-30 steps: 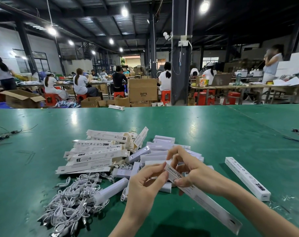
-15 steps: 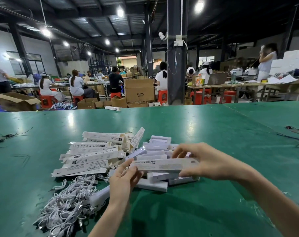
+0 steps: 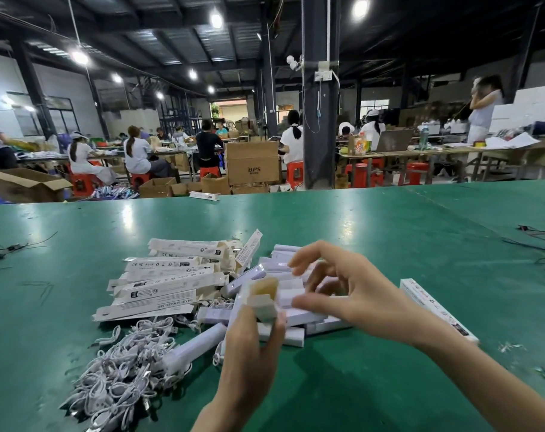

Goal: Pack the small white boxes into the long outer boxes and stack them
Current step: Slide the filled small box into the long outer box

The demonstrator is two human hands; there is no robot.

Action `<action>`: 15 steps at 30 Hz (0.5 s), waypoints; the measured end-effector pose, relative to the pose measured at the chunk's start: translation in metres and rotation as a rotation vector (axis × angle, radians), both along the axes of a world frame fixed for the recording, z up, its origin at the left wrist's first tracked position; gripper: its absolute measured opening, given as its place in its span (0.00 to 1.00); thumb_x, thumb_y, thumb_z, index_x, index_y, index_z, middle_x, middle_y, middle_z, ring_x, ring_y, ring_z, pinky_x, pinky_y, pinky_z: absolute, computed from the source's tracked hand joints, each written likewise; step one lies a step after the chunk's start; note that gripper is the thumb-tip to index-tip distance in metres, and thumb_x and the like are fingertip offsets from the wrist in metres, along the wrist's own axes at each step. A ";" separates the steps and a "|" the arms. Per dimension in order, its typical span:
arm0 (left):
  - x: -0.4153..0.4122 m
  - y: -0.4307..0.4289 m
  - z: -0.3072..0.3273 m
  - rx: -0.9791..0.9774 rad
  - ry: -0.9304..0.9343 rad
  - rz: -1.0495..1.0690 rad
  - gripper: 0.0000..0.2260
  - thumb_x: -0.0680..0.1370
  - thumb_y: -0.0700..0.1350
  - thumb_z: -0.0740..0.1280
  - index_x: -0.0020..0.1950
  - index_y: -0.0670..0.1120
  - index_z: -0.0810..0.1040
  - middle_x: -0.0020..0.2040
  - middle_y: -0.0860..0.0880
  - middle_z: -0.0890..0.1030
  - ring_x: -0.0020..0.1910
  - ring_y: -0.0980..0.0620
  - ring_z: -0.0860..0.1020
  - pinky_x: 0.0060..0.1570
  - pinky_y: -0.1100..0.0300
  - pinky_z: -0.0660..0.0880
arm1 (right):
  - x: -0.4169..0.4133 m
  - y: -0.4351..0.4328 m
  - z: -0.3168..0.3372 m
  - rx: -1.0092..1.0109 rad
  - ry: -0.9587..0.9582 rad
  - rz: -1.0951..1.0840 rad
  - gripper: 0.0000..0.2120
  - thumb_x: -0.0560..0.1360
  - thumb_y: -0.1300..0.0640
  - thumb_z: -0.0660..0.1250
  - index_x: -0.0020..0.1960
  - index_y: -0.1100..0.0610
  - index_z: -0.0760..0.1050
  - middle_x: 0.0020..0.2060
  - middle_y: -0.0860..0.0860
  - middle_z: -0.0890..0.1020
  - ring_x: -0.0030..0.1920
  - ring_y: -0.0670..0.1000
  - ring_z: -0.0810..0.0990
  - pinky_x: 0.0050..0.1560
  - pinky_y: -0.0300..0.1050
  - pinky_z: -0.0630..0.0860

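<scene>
My left hand point(image 3: 249, 353) grips a long outer box point(image 3: 260, 297) upright, its open end with brown inside and flap facing me. My right hand point(image 3: 343, 288) hovers with fingers spread and loosely bent over the pile of small white boxes point(image 3: 296, 313), holding nothing; it is blurred. A stack of flat long outer boxes point(image 3: 168, 282) lies left of centre on the green table point(image 3: 389, 244). One packed long box point(image 3: 433, 307) lies to the right, behind my right forearm.
A heap of white cables point(image 3: 118, 375) sits at the front left, with a white tube lamp point(image 3: 193, 347) on it. Dark wires lie at the table's left edge point(image 3: 3, 254) and right edge point(image 3: 542, 244). Workers, cartons and red stools stand beyond the table.
The long box, held level between both hands before, now stands on end in my left hand alone. My right hand has let go and moved over the small boxes.
</scene>
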State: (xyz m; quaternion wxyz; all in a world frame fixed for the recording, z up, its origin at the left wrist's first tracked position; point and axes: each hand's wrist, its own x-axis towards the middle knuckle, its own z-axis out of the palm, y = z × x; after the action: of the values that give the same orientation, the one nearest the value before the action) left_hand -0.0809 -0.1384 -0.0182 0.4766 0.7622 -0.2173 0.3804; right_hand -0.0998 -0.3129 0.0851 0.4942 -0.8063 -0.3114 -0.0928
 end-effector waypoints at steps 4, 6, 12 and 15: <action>0.003 0.007 0.011 -0.145 0.049 -0.078 0.13 0.77 0.41 0.66 0.55 0.59 0.74 0.60 0.60 0.78 0.62 0.53 0.76 0.61 0.51 0.73 | 0.031 -0.007 -0.030 -0.257 -0.005 -0.249 0.05 0.74 0.61 0.71 0.45 0.53 0.76 0.40 0.50 0.80 0.36 0.43 0.75 0.43 0.43 0.76; 0.005 0.009 0.013 -0.133 0.014 -0.080 0.15 0.75 0.40 0.65 0.55 0.59 0.73 0.60 0.62 0.77 0.63 0.54 0.75 0.59 0.48 0.74 | 0.040 -0.003 -0.057 -0.468 0.011 -0.226 0.04 0.75 0.58 0.70 0.49 0.55 0.77 0.44 0.51 0.80 0.40 0.45 0.75 0.46 0.40 0.74; 0.008 0.012 0.009 -0.138 0.036 -0.052 0.21 0.75 0.38 0.65 0.60 0.62 0.73 0.55 0.62 0.78 0.57 0.56 0.77 0.55 0.58 0.74 | 0.051 0.012 -0.115 -0.701 -0.244 -0.406 0.17 0.79 0.49 0.61 0.66 0.52 0.67 0.60 0.50 0.68 0.59 0.54 0.69 0.59 0.47 0.67; 0.008 0.011 0.008 -0.155 0.050 -0.075 0.17 0.75 0.37 0.64 0.56 0.59 0.74 0.55 0.59 0.79 0.57 0.52 0.78 0.56 0.56 0.75 | 0.053 0.008 -0.117 -0.716 -0.355 -0.518 0.14 0.79 0.52 0.62 0.64 0.53 0.71 0.60 0.50 0.72 0.58 0.56 0.70 0.57 0.49 0.70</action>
State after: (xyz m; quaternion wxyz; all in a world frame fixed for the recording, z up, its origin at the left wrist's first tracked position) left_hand -0.0725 -0.1275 -0.0099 0.5532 0.7238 -0.2035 0.3588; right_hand -0.0472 -0.3053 -0.0316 0.0849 -0.9487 -0.1924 -0.2362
